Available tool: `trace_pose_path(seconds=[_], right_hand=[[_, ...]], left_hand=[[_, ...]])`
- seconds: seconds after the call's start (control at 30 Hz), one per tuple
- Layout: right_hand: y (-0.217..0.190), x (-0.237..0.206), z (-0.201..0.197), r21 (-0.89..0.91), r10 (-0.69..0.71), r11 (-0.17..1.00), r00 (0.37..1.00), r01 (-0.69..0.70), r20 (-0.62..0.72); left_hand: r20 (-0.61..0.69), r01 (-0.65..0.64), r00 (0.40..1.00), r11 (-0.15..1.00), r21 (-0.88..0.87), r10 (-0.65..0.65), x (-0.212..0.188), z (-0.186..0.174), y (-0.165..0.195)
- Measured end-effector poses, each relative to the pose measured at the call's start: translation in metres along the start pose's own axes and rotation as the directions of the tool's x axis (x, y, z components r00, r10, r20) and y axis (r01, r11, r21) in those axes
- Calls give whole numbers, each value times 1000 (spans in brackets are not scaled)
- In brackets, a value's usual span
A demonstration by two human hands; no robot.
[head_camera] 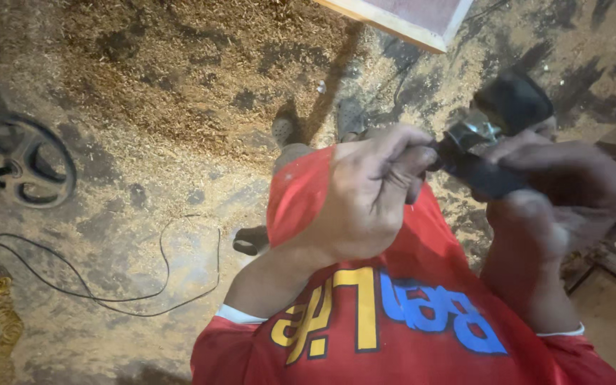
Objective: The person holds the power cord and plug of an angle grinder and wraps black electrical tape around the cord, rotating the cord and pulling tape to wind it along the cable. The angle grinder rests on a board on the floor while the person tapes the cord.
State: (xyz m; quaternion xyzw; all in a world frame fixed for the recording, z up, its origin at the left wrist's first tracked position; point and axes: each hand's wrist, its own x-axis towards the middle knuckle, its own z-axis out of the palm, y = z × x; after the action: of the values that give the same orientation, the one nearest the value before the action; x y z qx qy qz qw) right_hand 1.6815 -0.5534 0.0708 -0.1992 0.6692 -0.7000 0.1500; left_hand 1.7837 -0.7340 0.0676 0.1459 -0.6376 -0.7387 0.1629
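Both hands at black power tool (497,142): left hand (368,192) pinches its metal front, right hand (557,189) grips body.

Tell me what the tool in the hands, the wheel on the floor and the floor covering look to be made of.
Power tool: dark matte body, probably plastic, with a shiny silvery part that looks like metal.
Wheel: dark and spoked, likely cast metal; its finish is unclear.
Floor covering: pale tan loose flakes, apparently sawdust and wood shavings.
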Motion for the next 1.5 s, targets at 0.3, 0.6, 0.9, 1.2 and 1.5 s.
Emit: trace_pose_path(seconds=[0.3, 0.6, 0.9, 1.2, 1.5], right_hand=[[22, 50, -14, -161, -204, 941, 880, 297, 429], [-7, 123, -30, -20, -208, 659, 207, 752, 956], [-11, 123, -9, -153, 66, 727, 153, 669, 986], [4, 132, 27, -7, -80, 939, 239, 343, 968], [-16, 60, 44, -109, 109, 991, 923, -73, 370]], left_hand=[[208, -299, 937, 952, 66, 280, 15, -10, 28], [489, -172, 865, 982, 76, 114, 11, -34, 31], [484, -219, 875, 896, 386, 6, 4, -43, 21], [107, 73, 958, 588, 806, -267, 4, -46, -28], [-59, -212, 888, 520, 827, 455, 34, -17, -75]])
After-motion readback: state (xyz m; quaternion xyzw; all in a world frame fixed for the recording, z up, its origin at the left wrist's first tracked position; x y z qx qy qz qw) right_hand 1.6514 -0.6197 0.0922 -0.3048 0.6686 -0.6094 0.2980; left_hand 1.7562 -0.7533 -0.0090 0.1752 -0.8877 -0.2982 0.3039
